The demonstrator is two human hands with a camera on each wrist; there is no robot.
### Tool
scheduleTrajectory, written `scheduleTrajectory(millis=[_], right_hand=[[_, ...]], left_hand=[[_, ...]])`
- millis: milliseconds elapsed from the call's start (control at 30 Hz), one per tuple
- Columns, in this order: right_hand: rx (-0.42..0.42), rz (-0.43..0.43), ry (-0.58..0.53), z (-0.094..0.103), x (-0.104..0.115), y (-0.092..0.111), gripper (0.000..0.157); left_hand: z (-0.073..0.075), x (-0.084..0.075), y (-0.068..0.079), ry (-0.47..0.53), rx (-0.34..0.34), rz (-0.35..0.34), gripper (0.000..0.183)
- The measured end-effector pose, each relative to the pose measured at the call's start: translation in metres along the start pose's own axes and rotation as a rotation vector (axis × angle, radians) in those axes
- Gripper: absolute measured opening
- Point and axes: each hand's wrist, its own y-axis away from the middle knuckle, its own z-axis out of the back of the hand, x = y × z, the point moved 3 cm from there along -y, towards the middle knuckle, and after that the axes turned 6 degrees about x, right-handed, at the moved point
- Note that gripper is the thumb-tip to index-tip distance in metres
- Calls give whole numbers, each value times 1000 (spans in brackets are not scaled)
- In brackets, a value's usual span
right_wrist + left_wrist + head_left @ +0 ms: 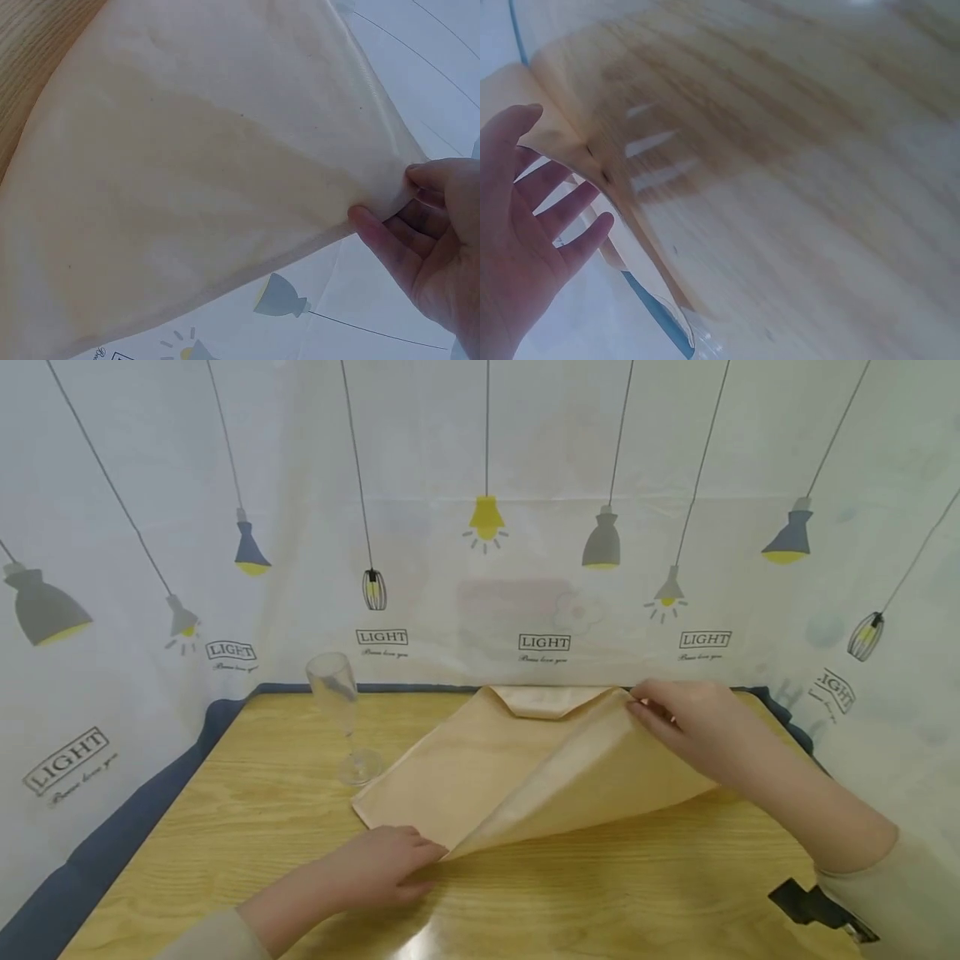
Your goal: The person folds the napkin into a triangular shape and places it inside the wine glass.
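A beige cloth (450, 768) lies across the wooden table, its far edge folded over and its right part lifted into a slanting fold. My right hand (697, 718) pinches the raised far corner between thumb and fingers. In the right wrist view, the cloth (187, 165) spreads out from that right hand (442, 232), its hemmed edges showing. At the near edge, my left hand (375, 868) touches the cloth with extended fingers. The left wrist view shows the left hand (525, 225) with fingers spread along the cloth's edge (566, 139).
A clear stemmed glass (348, 718) stands upright on the table (210, 827), close to the cloth's left edge. Behind the table hangs a white curtain (420, 535) printed with lamps. A dark blue strip (135, 827) runs along the table's left and back edges.
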Motion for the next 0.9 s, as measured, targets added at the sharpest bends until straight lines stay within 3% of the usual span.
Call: scheduleTrajectory(millis=[233,400,533,700,900], right_hand=[[101,-119,-29,-6,-11,-7,8],[132,-160,-76,-16,-24,-16,9],[172,-201,-110,-31,-38,-22,13],[220,-252,-135,-51,-58,-30,13],[289,-290,-190,-72,-73,-41,14]], left_hand=[[0,-1,2,35,-43,-30,28],[0,0,4,66,-66,-24,29],[-1,4,6,105,-67,12,27],[1,10,8,149,-63,67,10],[6,11,8,161,-44,90,10]])
